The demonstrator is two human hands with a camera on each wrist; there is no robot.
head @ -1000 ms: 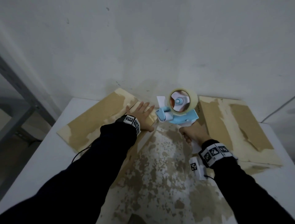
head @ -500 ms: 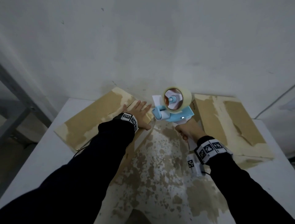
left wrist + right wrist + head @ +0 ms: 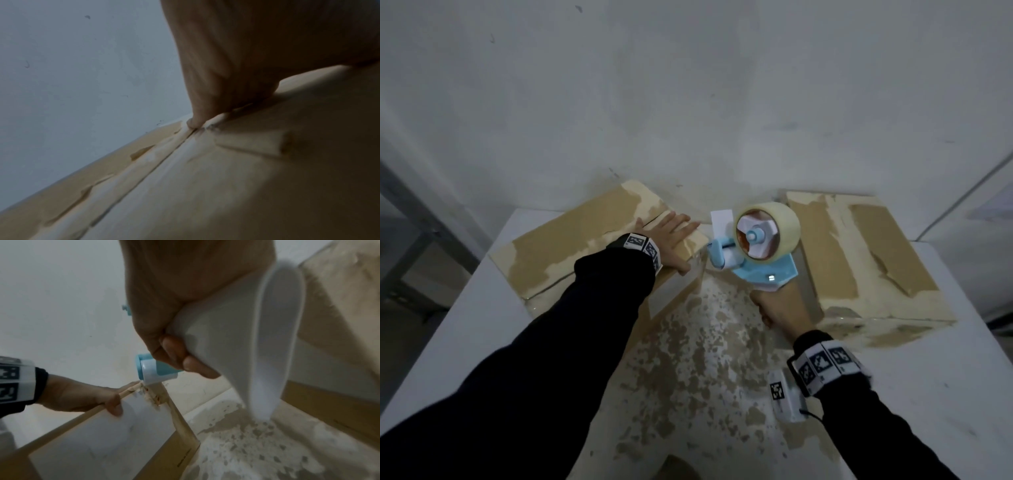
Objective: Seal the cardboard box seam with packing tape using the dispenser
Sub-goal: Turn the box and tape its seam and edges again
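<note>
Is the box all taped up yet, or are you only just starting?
Only just starting. Done: the left hand lies flat on the left cardboard box, keeping it steady. In hand: the right hand grips the blue tape dispenser, its front at the box's near corner. Left: no fresh tape shows along the seam, so the whole strip must still be pulled and cut.

Both arms in long black sleeves (image 3: 571, 325), plain, running to the wrists. Left wrist: white band (image 3: 643, 248) printed with black square coded markers. Right wrist: matching band (image 3: 823, 365), three markers showing in a row. At 8 o'clock of the right band, a small white box (image 3: 786, 399) with one marker; thin black cable (image 3: 812, 414) at its 4 o'clock.
</note>
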